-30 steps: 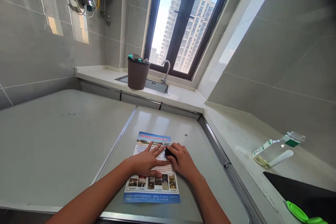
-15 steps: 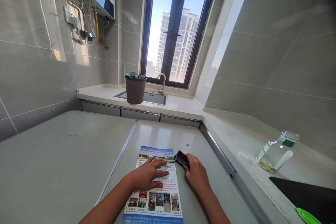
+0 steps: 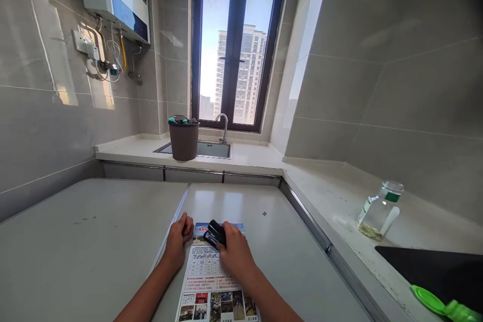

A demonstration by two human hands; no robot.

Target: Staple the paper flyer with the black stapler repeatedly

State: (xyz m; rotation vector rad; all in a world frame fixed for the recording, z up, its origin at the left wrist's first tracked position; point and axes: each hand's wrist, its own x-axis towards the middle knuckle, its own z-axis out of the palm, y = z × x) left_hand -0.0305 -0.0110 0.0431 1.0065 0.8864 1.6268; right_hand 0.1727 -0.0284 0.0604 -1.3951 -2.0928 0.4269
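A printed flyer (image 3: 206, 267) with a blue top band, text, a table and photos lies on the light table. My right hand (image 3: 236, 251) grips a black stapler (image 3: 215, 234), which is over the flyer's upper part and hides some of its heading. Whether the stapler's jaws are around the paper, I cannot tell. At the flyer's upper left edge, my left hand (image 3: 177, 241) is closed with curled fingers. What those fingers hold, if anything, is hidden.
Small staple-like bits (image 3: 264, 214) lie on the table to the right. A glass jar (image 3: 379, 211) stands on the right counter, near a black panel (image 3: 426, 266) and a green lid (image 3: 428, 299). A brown bin (image 3: 184, 142) is by the sink (image 3: 215, 149).
My left hand has lifted from lying flat on the flyer and closed at its left edge. My right hand has brought the stapler leftward over the flyer's top. The view has shifted.
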